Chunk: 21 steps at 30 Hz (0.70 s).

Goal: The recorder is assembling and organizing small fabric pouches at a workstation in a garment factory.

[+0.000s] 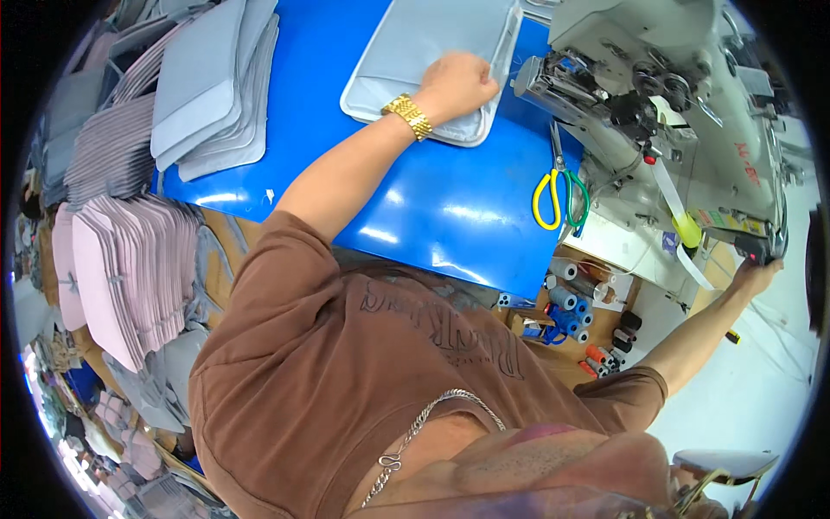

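Note:
My left hand (456, 86), with a gold bracelet at its wrist, rests on a flat grey fabric panel (402, 52) with pale bound edges. Its fingers are curled closed near the panel's right edge, and whatever is in them is hidden. The panel lies on the blue tabletop (415, 208). Over at the right, my right hand (759, 277) grips the dark handwheel (768, 246) at the end of a sewing machine (709, 112). The machine's needle area stands just right of the panel. A white tape (667, 186) runs down the machine past a yellow-green piece (687, 230).
Scissors (558, 182) with one yellow and one green handle lie beside the machine. Stacked grey panels (212, 86) sit on the table's left, with pink-grey stacks (130, 268) beyond its edge. Thread spools (566, 303) fill a space below the tabletop.

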Tool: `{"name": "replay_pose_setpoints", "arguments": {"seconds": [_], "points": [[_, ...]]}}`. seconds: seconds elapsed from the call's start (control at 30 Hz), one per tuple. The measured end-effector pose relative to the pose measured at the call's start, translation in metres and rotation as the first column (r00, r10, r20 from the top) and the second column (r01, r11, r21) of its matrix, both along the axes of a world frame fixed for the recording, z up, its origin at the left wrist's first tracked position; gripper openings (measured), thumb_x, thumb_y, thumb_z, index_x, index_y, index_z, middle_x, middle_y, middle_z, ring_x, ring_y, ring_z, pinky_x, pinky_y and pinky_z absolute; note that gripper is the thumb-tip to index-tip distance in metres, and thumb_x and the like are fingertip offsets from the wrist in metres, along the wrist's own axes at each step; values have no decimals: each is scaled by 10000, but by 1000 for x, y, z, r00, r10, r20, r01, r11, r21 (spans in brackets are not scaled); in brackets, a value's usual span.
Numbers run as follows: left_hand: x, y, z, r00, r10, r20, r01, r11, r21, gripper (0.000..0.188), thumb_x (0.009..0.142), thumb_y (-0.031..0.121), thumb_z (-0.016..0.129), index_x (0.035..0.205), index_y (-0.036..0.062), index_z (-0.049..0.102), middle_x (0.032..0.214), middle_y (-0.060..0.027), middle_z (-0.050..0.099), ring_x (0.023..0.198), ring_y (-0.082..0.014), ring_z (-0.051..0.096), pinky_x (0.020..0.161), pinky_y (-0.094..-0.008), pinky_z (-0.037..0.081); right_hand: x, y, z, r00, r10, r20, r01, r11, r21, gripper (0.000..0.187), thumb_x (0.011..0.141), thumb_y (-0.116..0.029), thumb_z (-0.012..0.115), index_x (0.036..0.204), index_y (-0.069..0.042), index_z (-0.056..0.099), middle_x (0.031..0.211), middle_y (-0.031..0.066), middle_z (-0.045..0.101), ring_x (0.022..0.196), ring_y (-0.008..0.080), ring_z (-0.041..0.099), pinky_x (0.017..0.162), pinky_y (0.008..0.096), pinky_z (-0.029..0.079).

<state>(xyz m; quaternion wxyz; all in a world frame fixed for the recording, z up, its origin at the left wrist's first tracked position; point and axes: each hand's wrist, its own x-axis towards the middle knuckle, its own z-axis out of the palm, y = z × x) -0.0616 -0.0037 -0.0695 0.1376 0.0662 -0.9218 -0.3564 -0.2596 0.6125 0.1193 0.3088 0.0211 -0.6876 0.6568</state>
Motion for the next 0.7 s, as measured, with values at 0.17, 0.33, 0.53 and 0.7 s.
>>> {"name": "replay_pose_setpoints", "arguments": {"seconds": [0.17, 0.33, 0.53, 0.7], "points": [[44, 10, 19, 940, -303, 160, 326, 935, -144, 282, 827, 247, 559, 686, 5, 594, 767, -209, 630, 746, -406, 614, 687, -516, 487, 52, -3, 5, 986, -84, 147, 68, 992, 109, 545, 1044, -367, 463, 1368, 70, 452, 1344, 200, 546, 1228, 285, 550, 1055, 427, 443], [76, -49, 40, 970, -197, -141, 120, 897, -425, 178, 876, 179, 577, 799, 20, 600, 935, -171, 587, 849, -365, 598, 730, -476, 493, 177, -67, -42, 972, -64, 226, -5, 957, 290, 439, 1027, -268, 524, 1349, 31, 518, 1335, 164, 578, 1206, 234, 582, 1002, 348, 471], [-37, -107, 123, 934, -112, -339, -2, 948, -318, 223, 940, 248, 586, 915, 29, 616, 932, -178, 615, 760, -365, 607, 712, -455, 497, 281, -104, -92, 912, 27, 409, -164, 938, 304, 334, 994, -164, 592, 1281, 7, 595, 1248, 95, 630, 1073, 176, 634, 910, 291, 499], [-159, -176, 86, 989, -28, 146, 136, 560, -817, 222, 902, 113, 508, 1026, 51, 682, 1129, -180, 655, 1091, -322, 589, 926, -442, 463, 334, -76, -74, 936, -121, 331, -25, 913, 407, 317, 992, -174, 580, 1247, 10, 623, 1227, 78, 639, 1095, 177, 622, 963, 306, 489]]}}
